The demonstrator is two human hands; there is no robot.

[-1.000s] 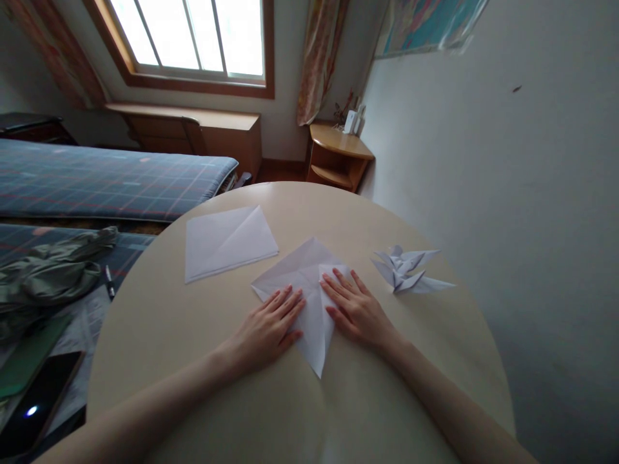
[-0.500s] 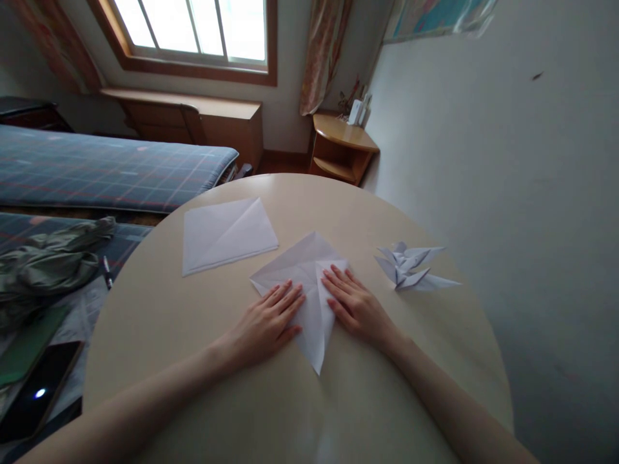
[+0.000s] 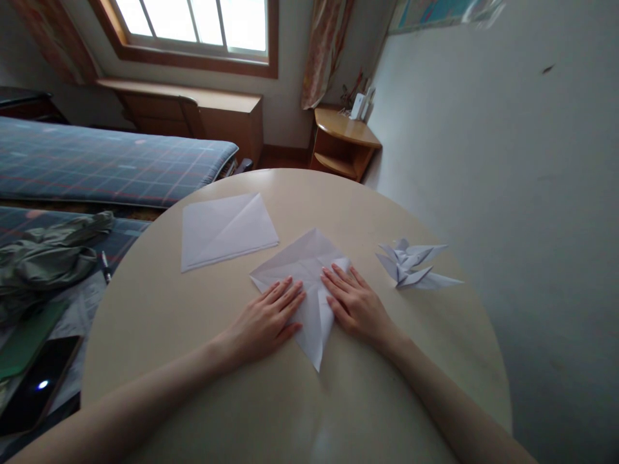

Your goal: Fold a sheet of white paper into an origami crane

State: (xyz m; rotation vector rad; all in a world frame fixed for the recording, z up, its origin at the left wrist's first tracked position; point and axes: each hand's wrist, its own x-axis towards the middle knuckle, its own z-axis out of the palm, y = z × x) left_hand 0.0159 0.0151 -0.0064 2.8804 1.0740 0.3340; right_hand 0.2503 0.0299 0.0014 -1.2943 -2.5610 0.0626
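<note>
A creased white sheet of paper (image 3: 309, 254) lies on the round table (image 3: 193, 335), one corner pointing toward me and its right edge folded inward. My left hand (image 3: 268, 319) rests flat on its left part with the fingers stretched out. On the folded right flap lies my right hand (image 3: 355, 299), palm down, fingers extended. Parts of the paper are hidden beneath both hands. To the right, folded paper cranes (image 3: 411, 264) sit close together, overlapping so that I cannot tell them fully apart.
Several paper sheets with a diagonal crease (image 3: 227, 232) lie stacked at the back left of the table. Beyond the left edge are a phone (image 3: 41, 380), a green booklet (image 3: 33, 341), a pen (image 3: 105, 265) and a crumpled cloth (image 3: 48, 258). A wall (image 3: 556, 225) rises on the right.
The view has shifted slightly. Both hands stay flat on the paper in nearly the same places, and the paper shows no clear difference.
</note>
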